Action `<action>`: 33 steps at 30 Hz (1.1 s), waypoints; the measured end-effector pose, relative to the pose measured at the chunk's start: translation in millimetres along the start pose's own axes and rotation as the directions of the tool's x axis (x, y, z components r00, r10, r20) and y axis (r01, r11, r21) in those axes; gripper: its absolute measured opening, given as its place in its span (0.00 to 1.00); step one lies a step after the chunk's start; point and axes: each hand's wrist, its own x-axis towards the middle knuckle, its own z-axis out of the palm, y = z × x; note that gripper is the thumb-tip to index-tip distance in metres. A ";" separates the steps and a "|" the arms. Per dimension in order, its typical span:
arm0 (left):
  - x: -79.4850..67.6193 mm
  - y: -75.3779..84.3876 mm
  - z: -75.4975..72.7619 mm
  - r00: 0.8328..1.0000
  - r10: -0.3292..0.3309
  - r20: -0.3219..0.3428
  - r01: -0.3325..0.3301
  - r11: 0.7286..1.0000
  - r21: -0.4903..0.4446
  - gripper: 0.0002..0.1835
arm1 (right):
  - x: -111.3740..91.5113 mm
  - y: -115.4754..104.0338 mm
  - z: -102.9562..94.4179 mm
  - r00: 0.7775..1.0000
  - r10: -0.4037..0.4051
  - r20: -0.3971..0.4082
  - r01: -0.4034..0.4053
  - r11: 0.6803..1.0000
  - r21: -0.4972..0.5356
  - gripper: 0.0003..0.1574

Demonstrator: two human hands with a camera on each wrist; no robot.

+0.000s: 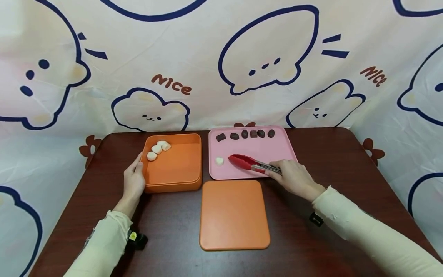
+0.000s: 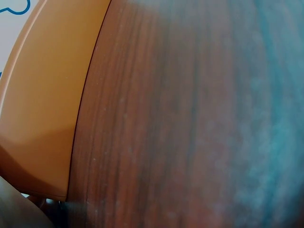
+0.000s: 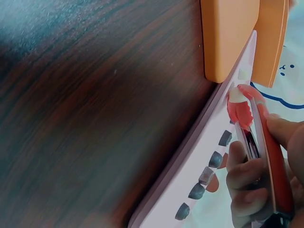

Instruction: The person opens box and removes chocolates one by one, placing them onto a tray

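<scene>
My right hand [image 1: 294, 177] grips red-tipped tongs [image 1: 243, 162] over a pink tray [image 1: 254, 154]. In the right wrist view, a white piece [image 3: 236, 95] shows between the tongs' red tips; these tips hide it in the head view. Left of the tips, a white chocolate-like piece [image 1: 219, 161] lies on the tray. Several dark chocolates [image 1: 244, 134] line its back edge. My left hand [image 1: 134, 181] rests along the left wall of an orange box [image 1: 180, 165], fingers extended beside it. Several white pieces [image 1: 156, 149] lie at the box's back left.
An orange square lid [image 1: 234, 215] lies flat on the dark wooden table [image 1: 166, 231], in front of the tray. Box and tray stand side by side with a narrow gap. A white patterned cloth [image 1: 204, 57] hangs behind and beside the table.
</scene>
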 end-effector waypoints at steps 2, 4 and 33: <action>0.0 0.7 -0.1 1.000 -0.002 0.000 0.002 1.000 -0.002 0.27 | -0.1 0.6 -2.1 1.000 -0.005 -0.001 0.005 1.000 0.003 0.15; 0.3 1.1 -0.1 1.000 -0.002 0.003 0.002 1.000 0.001 0.27 | -0.4 1.2 -4.7 1.000 -0.012 -0.007 0.012 1.000 0.006 0.13; 1.1 -1.1 -1.3 1.000 0.006 0.007 -0.006 1.000 0.006 0.27 | 5.3 1.1 -4.4 0.999 0.043 0.021 -0.044 0.997 0.060 0.17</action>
